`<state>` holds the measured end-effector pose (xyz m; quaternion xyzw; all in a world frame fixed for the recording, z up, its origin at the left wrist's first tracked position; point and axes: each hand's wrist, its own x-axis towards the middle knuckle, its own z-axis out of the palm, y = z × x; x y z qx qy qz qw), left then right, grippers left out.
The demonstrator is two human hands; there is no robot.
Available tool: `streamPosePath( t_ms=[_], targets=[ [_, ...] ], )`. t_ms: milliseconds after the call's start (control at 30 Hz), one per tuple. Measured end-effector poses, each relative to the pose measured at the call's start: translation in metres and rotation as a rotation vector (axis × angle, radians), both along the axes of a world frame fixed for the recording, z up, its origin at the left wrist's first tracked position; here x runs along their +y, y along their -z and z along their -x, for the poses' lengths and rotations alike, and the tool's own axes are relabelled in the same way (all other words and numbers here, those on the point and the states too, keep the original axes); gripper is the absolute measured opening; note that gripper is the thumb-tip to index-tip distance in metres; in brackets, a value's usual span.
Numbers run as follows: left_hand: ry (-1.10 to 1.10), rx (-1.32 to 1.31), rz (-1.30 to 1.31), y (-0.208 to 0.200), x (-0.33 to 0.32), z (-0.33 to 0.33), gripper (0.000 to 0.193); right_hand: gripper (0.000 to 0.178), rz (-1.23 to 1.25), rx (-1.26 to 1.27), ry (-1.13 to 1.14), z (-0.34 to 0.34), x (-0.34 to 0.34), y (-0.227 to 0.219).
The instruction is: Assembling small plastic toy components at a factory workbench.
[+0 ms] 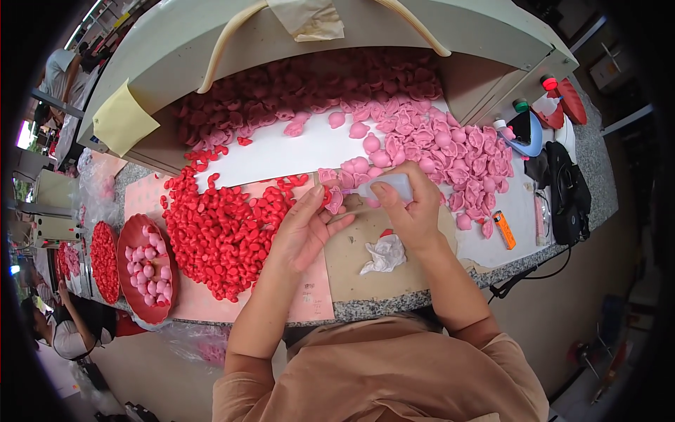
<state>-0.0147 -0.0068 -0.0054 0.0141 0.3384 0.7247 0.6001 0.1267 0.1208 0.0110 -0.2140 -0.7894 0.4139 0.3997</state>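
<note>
Between thumb and fingertips, my left hand (302,232) pinches a small pink petal-edged plastic piece (336,202), with a bit of red showing beside it. My right hand (416,214) is closed around a translucent squeeze bottle (396,186). Its thin nozzle points left at the pink piece; whether the tip touches cannot be made out. A large heap of small curved red pieces (218,239) lies to the left of my left hand. Beyond and right of the bottle spreads a pile of pink shell-shaped and rounded pieces (464,162). A crumpled white tissue (384,254) rests on the worktop below my hands.
A grey hood-like housing (492,32) arches over the far pink pile. At left stand a red tray (131,281) of pink rounded pieces and another tray of red ones. An orange lighter (504,231), black bag (568,193) and blue dish (536,133) lie right. Other people sit far left.
</note>
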Motion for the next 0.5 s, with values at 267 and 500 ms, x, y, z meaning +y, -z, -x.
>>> streamPosePath(
  t_ms=[267, 500],
  targets=[
    [0.022, -0.017, 0.002, 0.0006, -0.0005, -0.0003, 0.024, 0.02, 0.057, -0.003, -0.016, 0.0009, 0.0, 0.0038],
    [0.025, -0.012, -0.009, -0.0005, -0.0008, 0.0002, 0.025, 0.019, 0.005, 0.014, -0.006, 0.0009, -0.0009, -0.002]
  ],
)
